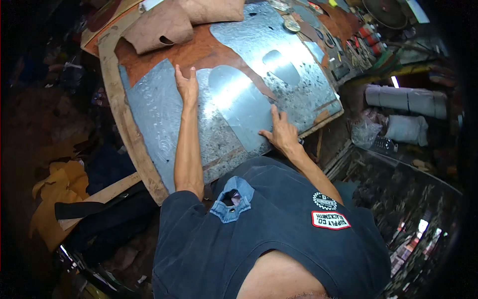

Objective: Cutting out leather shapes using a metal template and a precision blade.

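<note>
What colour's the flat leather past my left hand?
Reddish-brown leather, showing best in the head view.

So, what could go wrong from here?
1. The long, rounded silvery-grey sheet could slide or twist: the right hand is at its lower right edge, while the left hand is apart from it.
2. The small, smooth grey oval might get knocked askew if it is loose.
3. The rolled tan leather overlaps the flat reddish-brown leather, so pulling one may drag the other.
</note>
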